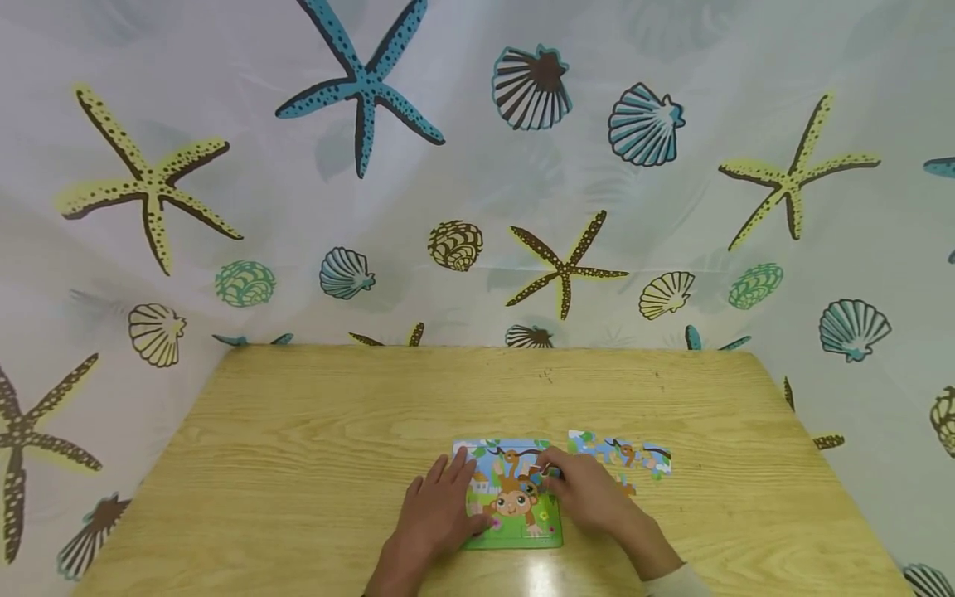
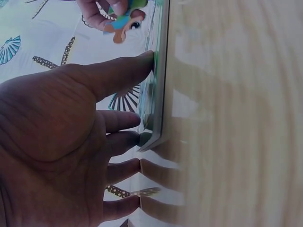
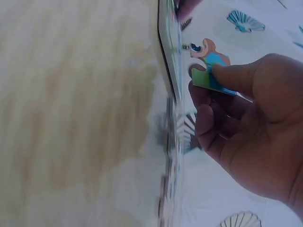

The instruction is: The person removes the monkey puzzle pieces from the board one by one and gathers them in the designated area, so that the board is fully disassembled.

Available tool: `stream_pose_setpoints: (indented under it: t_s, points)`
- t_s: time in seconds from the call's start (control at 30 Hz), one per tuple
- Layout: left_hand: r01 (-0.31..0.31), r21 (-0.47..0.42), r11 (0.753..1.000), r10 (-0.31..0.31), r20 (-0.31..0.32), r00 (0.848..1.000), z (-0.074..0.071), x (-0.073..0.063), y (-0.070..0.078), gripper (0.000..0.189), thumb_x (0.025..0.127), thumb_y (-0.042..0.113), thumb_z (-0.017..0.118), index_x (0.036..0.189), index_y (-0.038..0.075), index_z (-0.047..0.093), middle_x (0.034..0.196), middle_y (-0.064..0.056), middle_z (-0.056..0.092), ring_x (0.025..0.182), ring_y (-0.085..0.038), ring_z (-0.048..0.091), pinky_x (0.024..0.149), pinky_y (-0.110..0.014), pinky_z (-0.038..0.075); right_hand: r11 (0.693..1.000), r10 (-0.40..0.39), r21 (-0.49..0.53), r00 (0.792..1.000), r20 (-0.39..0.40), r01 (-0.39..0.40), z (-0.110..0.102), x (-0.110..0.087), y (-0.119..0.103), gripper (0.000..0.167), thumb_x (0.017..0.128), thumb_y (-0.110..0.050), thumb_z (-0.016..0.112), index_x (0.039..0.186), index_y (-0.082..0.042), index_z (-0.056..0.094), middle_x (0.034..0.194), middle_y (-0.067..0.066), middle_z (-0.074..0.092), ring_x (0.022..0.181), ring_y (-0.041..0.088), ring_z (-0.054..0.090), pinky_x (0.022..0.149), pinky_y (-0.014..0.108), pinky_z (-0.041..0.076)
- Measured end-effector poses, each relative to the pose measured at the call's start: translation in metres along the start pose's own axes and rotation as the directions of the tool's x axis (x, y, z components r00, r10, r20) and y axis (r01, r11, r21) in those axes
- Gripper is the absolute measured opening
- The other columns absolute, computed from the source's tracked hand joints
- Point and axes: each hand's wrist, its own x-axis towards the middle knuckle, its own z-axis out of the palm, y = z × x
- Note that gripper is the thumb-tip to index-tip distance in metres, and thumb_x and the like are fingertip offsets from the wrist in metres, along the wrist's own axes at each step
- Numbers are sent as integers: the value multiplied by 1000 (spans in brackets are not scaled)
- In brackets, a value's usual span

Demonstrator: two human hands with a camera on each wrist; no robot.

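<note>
A monkey jigsaw puzzle [image 1: 507, 531] in a thin flat board lies near the front of the table. My left hand [image 1: 440, 506] rests along its left side, thumb and fingers extended, touching the board's edge in the left wrist view. Between thumb and fingers, my right hand [image 1: 585, 489] pinches a puzzle piece [image 3: 215, 64] above the board's right part. That piece is blue and green and carries one eye and an ear of the monkey. Part of the puzzle's right side is hidden behind the right hand.
Loose puzzle pieces [image 1: 649, 456] lie right of the board, some joined in a strip, others partly behind my right hand. The wooden table [image 1: 336, 414] ends at a cloth [image 1: 462, 182] printed with starfish and shells, which hangs at the back and both sides.
</note>
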Motion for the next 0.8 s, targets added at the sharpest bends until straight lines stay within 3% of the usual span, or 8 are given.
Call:
stream_pose_setpoints:
  t_s: [0.17, 0.3, 0.5, 0.67, 0.8]
  points:
    - [-3, -4, 1000, 3, -7, 1000, -1, 0, 1, 81, 84, 54, 66, 147, 10, 40, 160, -9, 26, 146, -37, 25, 112, -65, 25, 995, 91, -30, 986, -137, -96, -20, -17, 19, 22, 88, -9, 68, 110, -14, 67, 90, -5, 63, 71, 4, 51, 62, 18, 46]
    - [-7, -9, 1000, 7, -13, 1000, -1, -1, 1, 78, 85, 54, 66, 146, 12, 43, 160, -8, 27, 146, -37, 26, 111, -66, 26, 978, 208, 13, 962, -177, -209, -38, -36, 39, 25, 86, -8, 70, 110, -14, 67, 88, -4, 62, 73, 7, 57, 63, 19, 49]
    - [-19, -30, 999, 18, -24, 1000, 0, 0, 0, 75, 86, 52, 66, 145, 12, 44, 160, -7, 27, 146, -37, 27, 110, -66, 26, 940, 336, 8, 925, -179, -340, -58, -65, 66, 19, 92, -10, 64, 110, -15, 67, 91, -1, 63, 81, 11, 61, 67, 25, 50]
    - [-15, -125, 992, 12, -30, 999, -3, -1, -7, 73, 86, 46, 68, 146, 14, 42, 161, -8, 25, 145, -38, 26, 109, -69, 25, 918, 385, -34, 910, -156, -395, -67, -83, 77, 17, 94, -13, 61, 110, -13, 67, 96, 1, 65, 86, 15, 60, 73, 33, 52]
    - [-17, -143, 990, 13, -27, 1000, -7, -3, -18, 84, 78, 49, 76, 146, 15, 42, 161, -8, 25, 144, -38, 29, 107, -69, 28, 907, 398, -82, 904, -156, -413, -71, -89, 81, 17, 91, -15, 65, 108, -10, 68, 84, -1, 62, 76, 13, 55, 68, 29, 50]
